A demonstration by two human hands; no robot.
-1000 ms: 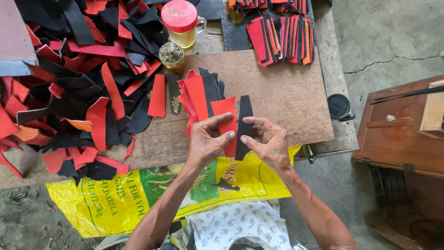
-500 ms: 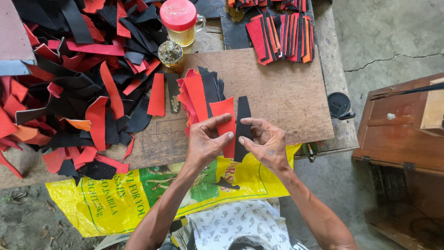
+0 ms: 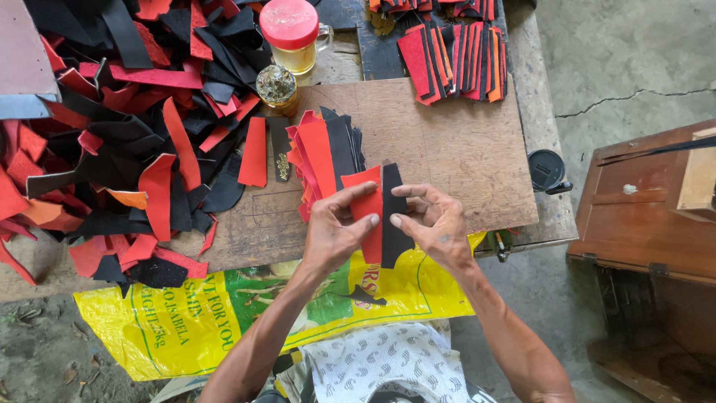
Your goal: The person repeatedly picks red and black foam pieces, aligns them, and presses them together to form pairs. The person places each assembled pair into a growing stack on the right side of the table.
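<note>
Pinched between both hands, a red strip (image 3: 368, 213) and a black strip (image 3: 393, 216) met edge to edge just above the board's near edge (image 3: 447, 157). Left hand (image 3: 332, 235) gripped red, right hand (image 3: 432, 224) black; aligning long edges evenly seemed key. Bare board lay to the right, a scrap pile (image 3: 112, 142) crowding the left.

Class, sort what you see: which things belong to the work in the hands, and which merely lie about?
In the work:
left hand
right hand
red strip
black strip
stack of cut pieces

Lying about:
red-lidded jar
yellow sack
wooden box
</note>
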